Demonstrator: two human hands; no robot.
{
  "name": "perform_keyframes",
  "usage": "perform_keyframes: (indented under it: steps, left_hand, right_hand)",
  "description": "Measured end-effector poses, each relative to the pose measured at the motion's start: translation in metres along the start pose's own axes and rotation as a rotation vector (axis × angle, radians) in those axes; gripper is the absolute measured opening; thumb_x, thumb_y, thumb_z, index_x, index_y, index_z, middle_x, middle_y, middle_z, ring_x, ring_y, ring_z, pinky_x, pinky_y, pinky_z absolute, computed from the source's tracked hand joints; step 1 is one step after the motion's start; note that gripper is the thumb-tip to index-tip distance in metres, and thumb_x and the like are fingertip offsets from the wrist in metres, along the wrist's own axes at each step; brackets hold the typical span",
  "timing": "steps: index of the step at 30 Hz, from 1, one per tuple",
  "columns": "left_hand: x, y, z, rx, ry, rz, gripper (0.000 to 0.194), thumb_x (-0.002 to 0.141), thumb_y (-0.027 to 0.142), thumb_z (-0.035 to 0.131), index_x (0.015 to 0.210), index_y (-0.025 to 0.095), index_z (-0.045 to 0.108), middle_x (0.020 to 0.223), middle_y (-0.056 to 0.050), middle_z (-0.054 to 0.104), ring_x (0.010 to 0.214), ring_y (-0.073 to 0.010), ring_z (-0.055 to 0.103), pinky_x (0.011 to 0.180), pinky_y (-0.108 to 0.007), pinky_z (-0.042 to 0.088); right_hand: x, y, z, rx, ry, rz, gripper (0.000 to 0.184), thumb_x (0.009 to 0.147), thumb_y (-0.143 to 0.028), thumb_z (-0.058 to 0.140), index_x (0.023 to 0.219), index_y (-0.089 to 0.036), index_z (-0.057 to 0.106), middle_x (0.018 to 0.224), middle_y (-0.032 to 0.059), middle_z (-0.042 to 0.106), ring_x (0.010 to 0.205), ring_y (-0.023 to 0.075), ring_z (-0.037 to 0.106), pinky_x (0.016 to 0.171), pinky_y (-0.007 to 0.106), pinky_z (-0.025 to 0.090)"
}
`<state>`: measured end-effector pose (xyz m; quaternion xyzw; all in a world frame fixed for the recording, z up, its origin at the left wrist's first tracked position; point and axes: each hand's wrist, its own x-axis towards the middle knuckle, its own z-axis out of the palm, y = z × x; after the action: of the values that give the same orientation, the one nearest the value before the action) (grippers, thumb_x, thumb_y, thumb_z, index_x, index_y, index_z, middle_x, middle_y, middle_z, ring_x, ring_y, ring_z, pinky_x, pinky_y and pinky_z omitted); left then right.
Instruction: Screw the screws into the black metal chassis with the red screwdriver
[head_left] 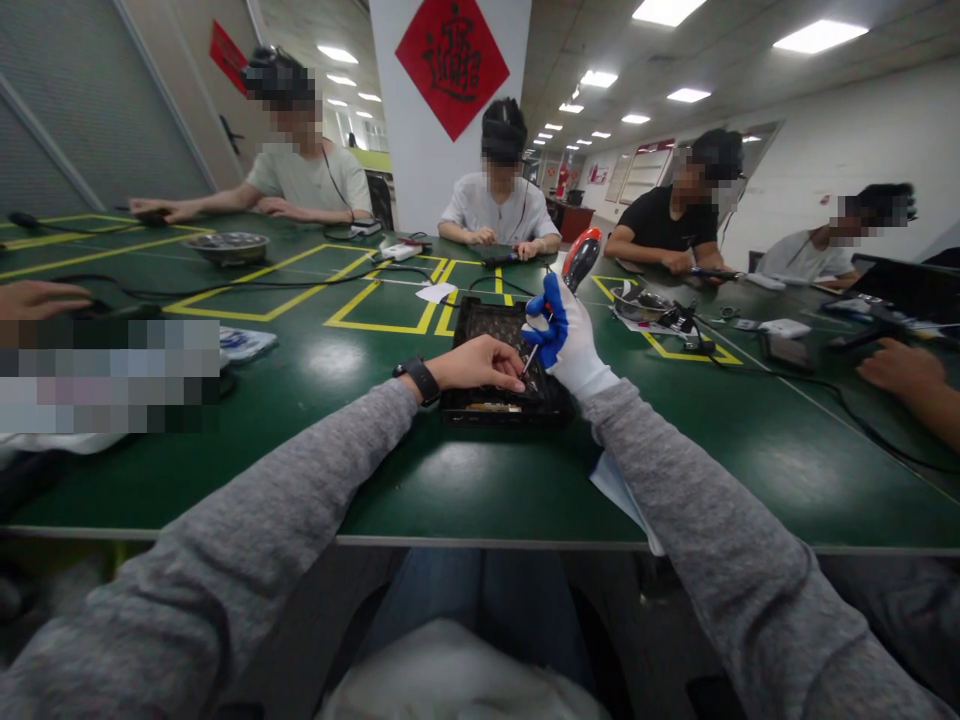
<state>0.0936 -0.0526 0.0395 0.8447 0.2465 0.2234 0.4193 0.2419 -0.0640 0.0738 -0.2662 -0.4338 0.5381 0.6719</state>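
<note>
My right hand (574, 345), in a white glove with blue fingers, is closed around a screwdriver (582, 258) with a red and black handle. The handle points up, and a short metal shaft shows below the fingers. My left hand (484, 362) is bare, with a black watch (418, 379) on the wrist. Its fingertips are pinched together close to the metal shaft; whatever lies between them is too small to make out. Beneath both hands sits an open black plastic case (504, 416) on the green table (300, 440), its inside partly covered by my left hand.
Yellow tape (379, 328) marks rectangles on the table. A round metal dish (229, 247) stands at the far left. Cables and parts (652, 310) lie to the right, near a white paper scrap (436, 292). Several people sit around the table, one hand (904, 372) reaching in at right.
</note>
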Motion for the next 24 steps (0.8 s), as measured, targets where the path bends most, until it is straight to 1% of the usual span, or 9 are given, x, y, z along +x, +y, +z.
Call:
perform_keyframes:
  steps: [4, 7, 13, 15, 17, 19, 24]
  left_hand:
    - [0.001, -0.003, -0.001, 0.000, 0.026, 0.033, 0.034, 0.064, 0.033, 0.072, 0.086, 0.009, 0.067, 0.075, -0.007, 0.068, 0.066, -0.0112, 0.061, 0.064, -0.023, 0.048]
    - [0.001, -0.004, -0.001, -0.004, 0.042, 0.060, 0.033, 0.064, 0.033, 0.072, 0.086, 0.009, 0.068, 0.077, -0.007, 0.069, 0.067, -0.0110, 0.061, 0.065, -0.023, 0.049]
    - [0.001, -0.004, -0.001, -0.032, 0.024, 0.043, 0.031, 0.065, 0.029, 0.071, 0.089, 0.009, 0.068, 0.078, -0.008, 0.070, 0.068, -0.0113, 0.062, 0.067, -0.023, 0.050]
    - [0.001, -0.005, -0.001, -0.045, 0.016, 0.050, 0.032, 0.065, 0.028, 0.071, 0.090, 0.009, 0.067, 0.078, -0.008, 0.069, 0.069, -0.0113, 0.062, 0.068, -0.024, 0.050]
    - [0.002, -0.005, -0.001, -0.064, 0.013, 0.058, 0.032, 0.065, 0.027, 0.071, 0.090, 0.008, 0.067, 0.078, -0.007, 0.069, 0.070, -0.0111, 0.062, 0.069, -0.024, 0.050]
    - [0.002, -0.006, -0.001, -0.094, 0.027, 0.066, 0.030, 0.065, 0.025, 0.072, 0.089, 0.008, 0.065, 0.078, -0.006, 0.068, 0.069, -0.0101, 0.061, 0.068, -0.023, 0.049]
    - [0.003, -0.007, -0.001, -0.154, 0.054, 0.099, 0.032, 0.064, 0.019, 0.072, 0.092, 0.009, 0.059, 0.073, -0.003, 0.064, 0.066, -0.0076, 0.059, 0.063, -0.019, 0.047]
  right_hand:
    - [0.004, 0.002, -0.001, -0.043, 0.068, -0.067, 0.036, 0.072, -0.054, 0.056, 0.071, -0.020, 0.045, 0.051, -0.0084, 0.050, 0.033, 0.0022, 0.037, 0.032, 0.017, 0.027]
    - [0.004, 0.004, -0.005, -0.108, 0.121, -0.151, 0.035, 0.074, -0.056, 0.052, 0.075, -0.021, 0.046, 0.052, -0.0079, 0.050, 0.035, 0.0032, 0.041, 0.034, 0.017, 0.031]
    - [-0.005, 0.007, -0.015, -0.342, 0.240, -0.450, 0.031, 0.079, -0.051, 0.047, 0.086, -0.021, 0.049, 0.060, -0.0044, 0.050, 0.045, 0.0067, 0.049, 0.042, 0.020, 0.040]
    - [-0.007, 0.006, -0.016, -0.393, 0.286, -0.513, 0.030, 0.081, -0.049, 0.044, 0.088, -0.021, 0.050, 0.063, -0.0034, 0.049, 0.046, 0.0072, 0.049, 0.043, 0.021, 0.041]
    - [-0.009, 0.005, -0.015, -0.403, 0.331, -0.540, 0.030, 0.082, -0.049, 0.043, 0.089, -0.021, 0.050, 0.065, -0.0030, 0.048, 0.046, 0.0065, 0.047, 0.042, 0.021, 0.040]
    - [-0.008, 0.003, -0.014, -0.386, 0.360, -0.537, 0.031, 0.082, -0.049, 0.043, 0.089, -0.020, 0.051, 0.065, -0.0038, 0.046, 0.044, 0.0052, 0.045, 0.040, 0.020, 0.039]
    - [-0.004, 0.002, -0.015, -0.326, 0.382, -0.532, 0.033, 0.078, -0.052, 0.048, 0.081, -0.019, 0.049, 0.056, -0.0074, 0.038, 0.039, 0.0036, 0.040, 0.035, 0.017, 0.033]
